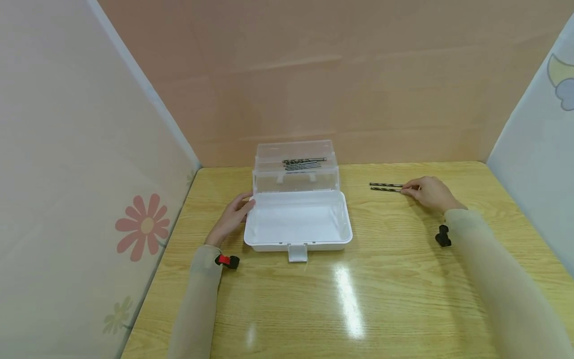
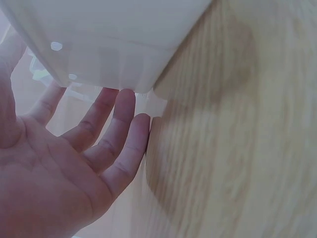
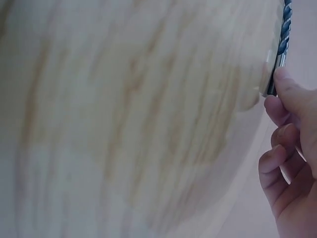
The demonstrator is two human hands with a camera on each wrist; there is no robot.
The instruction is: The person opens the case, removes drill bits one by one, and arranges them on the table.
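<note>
Nearest the head camera, two pale beige sleeves reach out over the glossy light-wood table [image 1: 358,279], each wrist wearing a small black camera clip, the left one with a red part. At the left wall of the white plastic storage box with an open clear lid [image 1: 298,219], the left hand [image 1: 233,215] rests flat with straight, slightly spread fingers [image 2: 116,126] touching the box's side near its rear corner; it grips nothing. Over on the table's right side, well apart from the box, the right hand [image 1: 430,192] lies with its fingertips [image 3: 285,82] pinching the near end of one of two dark spiral-fluted metal drill bits [image 1: 385,187], which lie side by side flat on the wood. More dark drill bits [image 1: 304,162] lie in the raised clear tray of the box.

Both wrist views are blurred, and the right one cuts off most of the bit. No writing or brand can be read anywhere.
</note>
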